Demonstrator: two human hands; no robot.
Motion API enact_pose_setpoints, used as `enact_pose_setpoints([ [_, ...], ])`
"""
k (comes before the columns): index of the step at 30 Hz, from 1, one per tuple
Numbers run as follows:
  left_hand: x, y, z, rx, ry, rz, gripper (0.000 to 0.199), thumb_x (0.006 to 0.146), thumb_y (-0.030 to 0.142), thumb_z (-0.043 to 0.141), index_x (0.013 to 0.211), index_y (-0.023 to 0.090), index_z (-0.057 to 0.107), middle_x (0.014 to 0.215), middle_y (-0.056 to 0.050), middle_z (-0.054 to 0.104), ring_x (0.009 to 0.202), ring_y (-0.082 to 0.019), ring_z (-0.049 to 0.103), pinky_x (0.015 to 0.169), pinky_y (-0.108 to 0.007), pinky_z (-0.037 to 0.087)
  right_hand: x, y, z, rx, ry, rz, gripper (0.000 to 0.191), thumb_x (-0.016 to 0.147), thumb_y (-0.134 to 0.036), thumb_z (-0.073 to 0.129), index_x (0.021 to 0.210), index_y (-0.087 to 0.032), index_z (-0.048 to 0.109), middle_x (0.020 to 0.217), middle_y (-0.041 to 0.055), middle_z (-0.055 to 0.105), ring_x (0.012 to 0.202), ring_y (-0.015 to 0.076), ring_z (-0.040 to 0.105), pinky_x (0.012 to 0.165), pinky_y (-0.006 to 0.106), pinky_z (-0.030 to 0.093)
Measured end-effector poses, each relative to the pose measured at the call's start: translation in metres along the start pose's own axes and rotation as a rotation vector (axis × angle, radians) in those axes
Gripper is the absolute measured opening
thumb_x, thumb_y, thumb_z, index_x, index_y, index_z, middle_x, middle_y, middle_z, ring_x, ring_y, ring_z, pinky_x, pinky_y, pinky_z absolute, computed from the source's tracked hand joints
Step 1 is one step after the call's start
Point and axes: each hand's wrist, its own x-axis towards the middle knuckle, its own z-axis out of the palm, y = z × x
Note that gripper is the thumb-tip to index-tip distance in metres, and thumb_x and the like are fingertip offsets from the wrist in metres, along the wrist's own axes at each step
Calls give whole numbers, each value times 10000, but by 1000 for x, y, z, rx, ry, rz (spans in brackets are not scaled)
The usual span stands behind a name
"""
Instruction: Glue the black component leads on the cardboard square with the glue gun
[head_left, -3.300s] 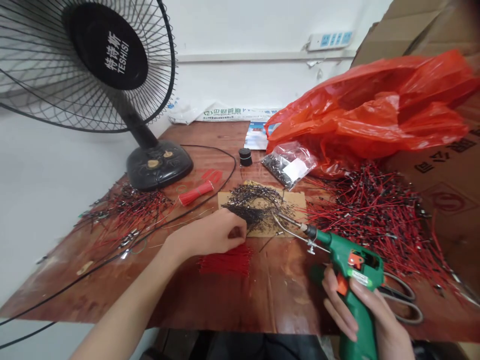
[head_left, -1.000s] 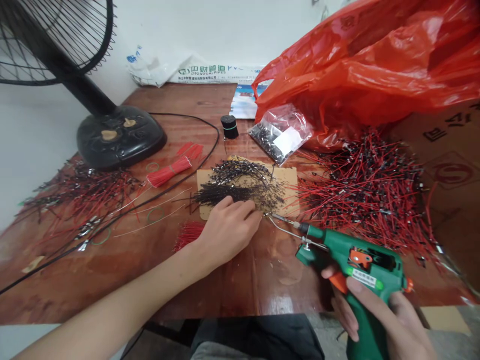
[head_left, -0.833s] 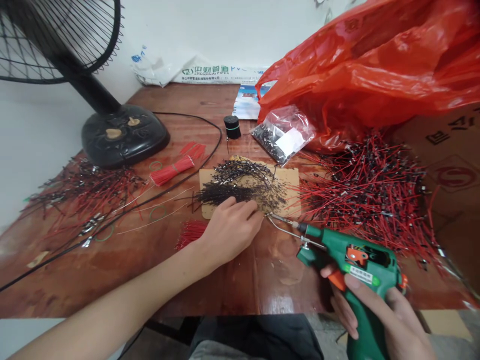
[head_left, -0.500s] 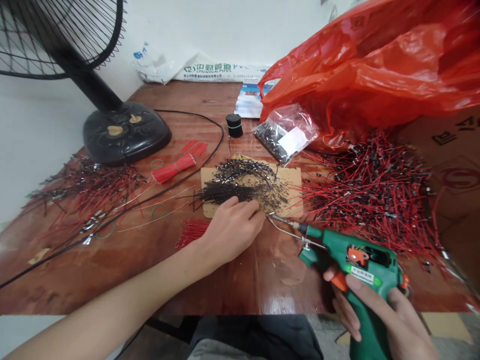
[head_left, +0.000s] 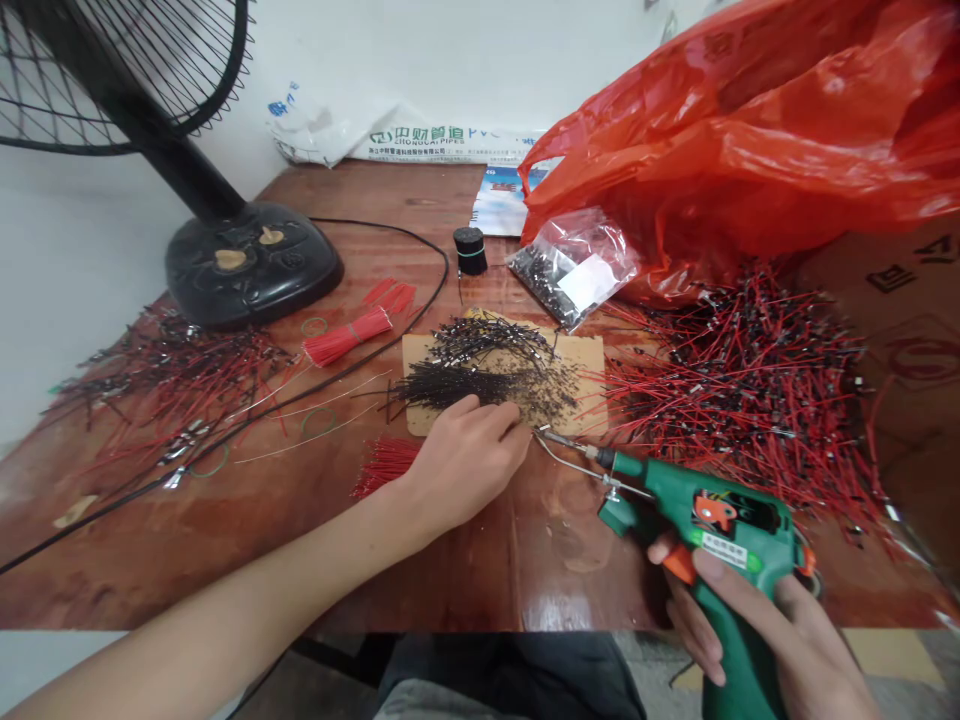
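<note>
My right hand (head_left: pixel 757 620) is wrapped round the handle of a green soldering gun (head_left: pixel 720 520), a finger at its orange trigger. The gun's metal tip and thin solder feed tube point left, close to the fingertips of my left hand (head_left: pixel 472 455). That left hand is closed in a pinch at the front edge of a tan board (head_left: pixel 589 350); what it pinches is too small and hidden to name. On the board lie black wires (head_left: pixel 457 385) and small dark parts (head_left: pixel 551 395). A bundle of red wires (head_left: pixel 386 465) rests beside my left wrist, partly covered by it.
A large heap of red and black wires (head_left: pixel 750 400) spreads at the right, below a red plastic bag (head_left: pixel 750 170). A clear bag of small parts (head_left: pixel 574 270) and a black bundle (head_left: pixel 470 250) stand behind the board. A fan (head_left: pixel 251 265) and its cable occupy the left.
</note>
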Motion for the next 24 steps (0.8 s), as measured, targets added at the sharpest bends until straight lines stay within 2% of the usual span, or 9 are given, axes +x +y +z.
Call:
enact_pose_setpoints([
  [3, 0, 0, 0, -2, 0, 3, 159, 941, 184, 521, 803, 170, 601, 764, 4, 558, 671, -117, 498, 658, -316, 299, 1, -1, 1, 6, -7, 4, 206, 949, -394, 552, 909, -204, 624, 529, 5, 532, 476, 176, 491, 546, 324, 417],
  [11, -1, 0, 1, -12, -19, 2, 156, 942, 185, 520, 809, 163, 598, 777, 1, 561, 683, -117, 502, 660, -318, 310, 1, 3, -3, 22, -33, 14, 239, 967, -382, 525, 962, -176, 646, 559, 4, 518, 487, 158, 477, 519, 311, 387],
  [24, -2, 0, 2, 3, -10, 25, 121, 908, 189, 581, 789, 175, 597, 766, 4, 549, 658, -142, 451, 640, -308, 303, 1, 3, -8, -21, -46, 42, 238, 947, -417, 547, 878, -196, 605, 584, 13, 550, 502, 159, 493, 526, 302, 427],
])
